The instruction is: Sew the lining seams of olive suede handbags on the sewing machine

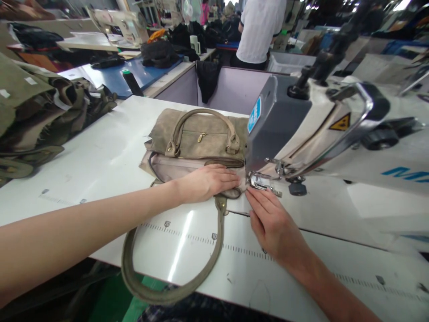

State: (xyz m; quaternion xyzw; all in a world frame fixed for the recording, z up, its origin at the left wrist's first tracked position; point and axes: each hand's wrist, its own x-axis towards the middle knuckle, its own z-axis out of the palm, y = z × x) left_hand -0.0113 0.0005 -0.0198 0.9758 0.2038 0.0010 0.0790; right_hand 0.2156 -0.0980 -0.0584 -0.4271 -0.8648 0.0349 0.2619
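An olive-tan handbag (208,143) lies on the white sewing table (100,165), its zipped opening showing pale lining. One bag handle (204,112) arches over the far side; the other handle (174,293) loops past the table's front edge. My left hand (211,181) rests flat on the bag's near part, fingers stretched toward the needle. Beside the presser foot (259,181), my right hand (273,219) has its fingers extended, the tips at the fabric edge. The sewing machine (284,120) stands to the right, with the bag's right edge at its needle.
A heap of olive fabric pieces (43,103) sits at the left. Beyond it stand a thread cone (132,82) and a blue-topped table (127,74) with dark bags. A person in a white shirt (259,33) is further back. Ruler marks run along the table front.
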